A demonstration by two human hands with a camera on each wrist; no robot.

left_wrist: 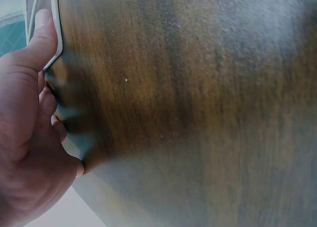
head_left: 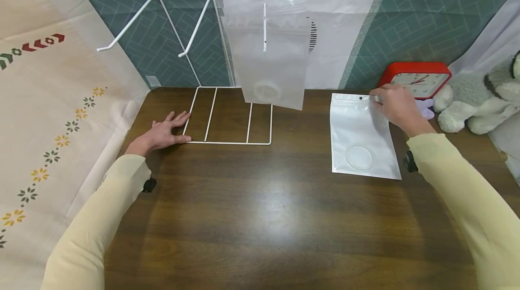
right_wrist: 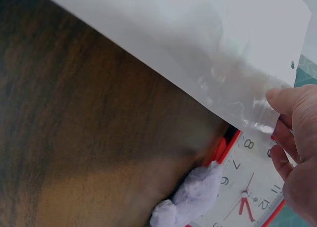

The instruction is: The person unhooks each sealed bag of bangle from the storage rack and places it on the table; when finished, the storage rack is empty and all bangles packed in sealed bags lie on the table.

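My left hand (head_left: 164, 132) rests at the left corner of a white wire display rack's base (head_left: 227, 143), fingers spread and fairly straight. In the left wrist view, the thumb lies along the rack's wire (left_wrist: 56, 24). My right hand (head_left: 396, 105) pinches the top right corner of a white zip bag (head_left: 357, 123), between thumb and fingers in the right wrist view. This bag has a hang hole near its top edge and a round outline low on its front. Another translucent zip bag (head_left: 270, 69) hangs on the rack's right hook (head_left: 265, 19).
Two more white hooks (head_left: 130, 21) jut out at the left, with no bag on them. A red clock (head_left: 422, 80) stands behind my right hand. Beside it are a grey plush toy (head_left: 479, 100) and a small purple plush piece (head_left: 424, 107). Everything stands on a brown wooden table (head_left: 243, 227).
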